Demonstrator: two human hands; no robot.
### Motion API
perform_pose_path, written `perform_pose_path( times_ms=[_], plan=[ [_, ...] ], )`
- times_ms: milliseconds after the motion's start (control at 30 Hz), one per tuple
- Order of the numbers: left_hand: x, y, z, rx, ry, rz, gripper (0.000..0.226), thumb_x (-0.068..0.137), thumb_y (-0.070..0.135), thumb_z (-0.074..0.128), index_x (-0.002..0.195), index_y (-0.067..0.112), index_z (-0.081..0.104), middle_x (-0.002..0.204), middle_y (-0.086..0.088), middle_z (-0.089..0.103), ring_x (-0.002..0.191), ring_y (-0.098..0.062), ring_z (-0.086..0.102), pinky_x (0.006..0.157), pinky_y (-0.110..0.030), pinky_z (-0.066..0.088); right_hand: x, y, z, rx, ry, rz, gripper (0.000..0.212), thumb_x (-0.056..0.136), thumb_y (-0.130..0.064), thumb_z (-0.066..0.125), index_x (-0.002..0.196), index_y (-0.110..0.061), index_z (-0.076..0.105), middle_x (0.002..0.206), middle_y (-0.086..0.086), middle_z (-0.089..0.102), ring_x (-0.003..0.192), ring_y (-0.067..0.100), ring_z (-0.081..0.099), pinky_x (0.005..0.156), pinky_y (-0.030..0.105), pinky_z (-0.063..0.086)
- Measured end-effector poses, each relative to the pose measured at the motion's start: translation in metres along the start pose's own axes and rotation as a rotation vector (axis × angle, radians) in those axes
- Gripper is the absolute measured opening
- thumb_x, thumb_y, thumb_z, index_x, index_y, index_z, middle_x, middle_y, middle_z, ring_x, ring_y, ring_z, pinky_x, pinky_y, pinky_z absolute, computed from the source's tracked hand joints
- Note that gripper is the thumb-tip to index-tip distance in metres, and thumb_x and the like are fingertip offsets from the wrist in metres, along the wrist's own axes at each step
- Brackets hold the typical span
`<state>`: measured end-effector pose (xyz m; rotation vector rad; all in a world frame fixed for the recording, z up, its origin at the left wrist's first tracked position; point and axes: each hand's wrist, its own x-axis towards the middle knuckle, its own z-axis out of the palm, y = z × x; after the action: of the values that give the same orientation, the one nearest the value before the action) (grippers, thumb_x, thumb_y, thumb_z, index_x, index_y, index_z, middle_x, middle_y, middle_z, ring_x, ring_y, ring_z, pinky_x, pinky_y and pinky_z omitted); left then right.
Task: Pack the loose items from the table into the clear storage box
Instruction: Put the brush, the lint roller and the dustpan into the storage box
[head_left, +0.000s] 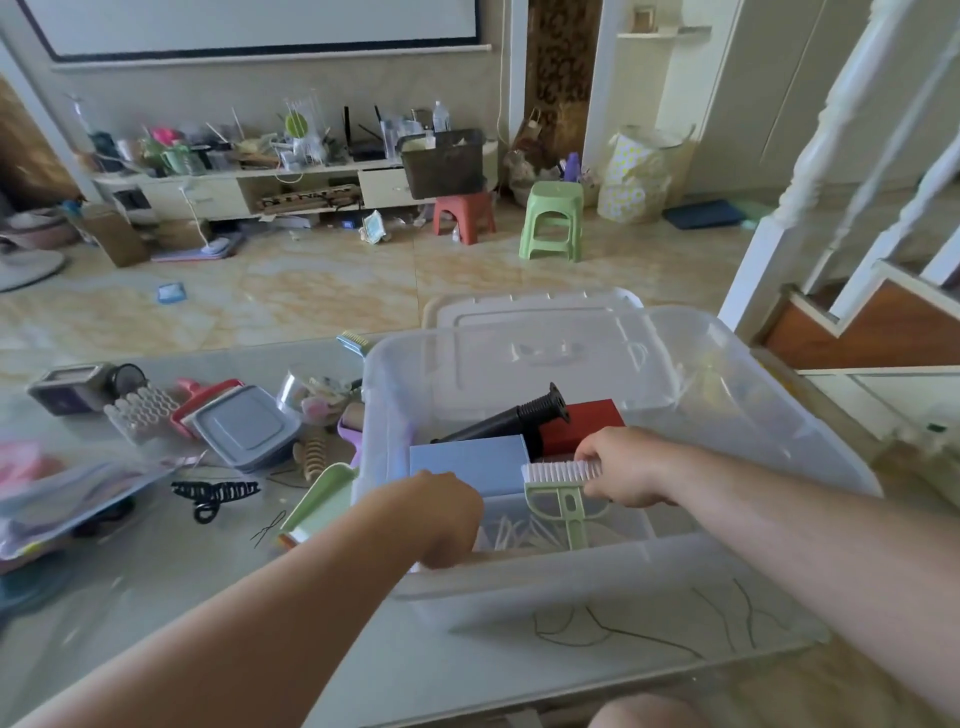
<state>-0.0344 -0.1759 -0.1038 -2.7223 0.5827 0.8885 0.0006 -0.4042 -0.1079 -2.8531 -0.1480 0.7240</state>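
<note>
The clear storage box (769, 415) stands on the glass table in front of me. Inside it lie a black pump handle (514, 415), a red box (582, 423) and a blue box (467, 462). My right hand (626, 467) is inside the box, shut on a green brush with white bristles (563, 491). My left hand (441, 514) reaches over the box's near left wall, fingers curled down out of sight. A green dustpan (319, 501) leans against the box's left wall outside.
Left of the box lie a black hair claw (215, 493), a grey lidded container (244, 426), a white bead tray (143, 413), a small grey device (70, 389) and plastic pouches (62, 499). The box lid (535, 317) lies behind the box. Stairs rise at right.
</note>
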Motion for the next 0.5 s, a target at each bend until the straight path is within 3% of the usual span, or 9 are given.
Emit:
perform_pose_path(
  times_ms=[100,167,300,367,433,500],
  plan=[
    [0.001,-0.003,0.004,-0.038,0.079,-0.004,0.023,0.096,0.022,0.056,0.110,0.020,0.074,0.111,-0.005,0.067,0.106,-0.031,0.062,0.089,-0.039,0.051,-0.005,-0.005,-0.002,-0.002,-0.010,0.024,0.054,0.094,-0.033,0.069,0.145,-0.026,0.053,0.135,0.000,0.059,0.111,0.020,0.060,0.093,0.033,0.051],
    [-0.008,-0.007,0.000,-0.145,0.228,0.003,0.024,0.098,0.026,0.055,0.115,0.028,0.071,0.120,-0.002,0.065,0.113,-0.029,0.061,0.097,-0.046,0.052,-0.010,-0.011,-0.008,-0.053,0.034,0.031,0.057,0.091,-0.041,0.069,0.144,-0.029,0.054,0.129,-0.001,0.057,0.110,0.020,0.060,0.094,0.034,0.052],
    [-0.045,-0.026,-0.008,-0.532,0.786,0.167,0.021,0.097,0.025,0.058,0.113,0.031,0.071,0.122,0.005,0.062,0.111,-0.019,0.059,0.094,-0.037,0.049,-0.030,-0.043,-0.029,-0.066,0.159,-0.066,0.036,0.084,-0.047,0.061,0.120,-0.043,0.060,0.118,-0.005,0.053,0.098,0.015,0.060,0.090,0.039,0.054],
    [-0.058,-0.049,0.004,-0.542,1.108,0.186,0.019,0.094,0.020,0.062,0.107,0.029,0.072,0.116,0.008,0.063,0.105,-0.016,0.059,0.089,-0.031,0.045,-0.040,-0.072,-0.036,-0.021,0.225,-0.187,0.022,0.087,-0.041,0.061,0.109,-0.041,0.061,0.115,-0.008,0.052,0.096,0.013,0.057,0.090,0.037,0.052],
    [-0.062,-0.084,0.028,-0.599,1.270,0.035,0.023,0.094,0.019,0.060,0.112,0.028,0.070,0.117,0.008,0.062,0.105,-0.017,0.057,0.088,-0.028,0.040,-0.048,-0.108,-0.037,0.003,0.309,-0.333,0.029,0.091,-0.036,0.064,0.119,-0.040,0.063,0.120,-0.009,0.050,0.103,0.014,0.052,0.092,0.033,0.046],
    [-0.059,-0.126,0.059,-0.726,1.186,-0.233,0.028,0.095,0.020,0.058,0.120,0.030,0.068,0.123,0.003,0.061,0.112,-0.024,0.054,0.090,-0.034,0.042,-0.054,-0.148,-0.030,0.003,0.404,-0.504,0.034,0.093,-0.030,0.066,0.127,-0.033,0.066,0.121,-0.005,0.053,0.108,0.019,0.050,0.092,0.031,0.041]
  ],
)
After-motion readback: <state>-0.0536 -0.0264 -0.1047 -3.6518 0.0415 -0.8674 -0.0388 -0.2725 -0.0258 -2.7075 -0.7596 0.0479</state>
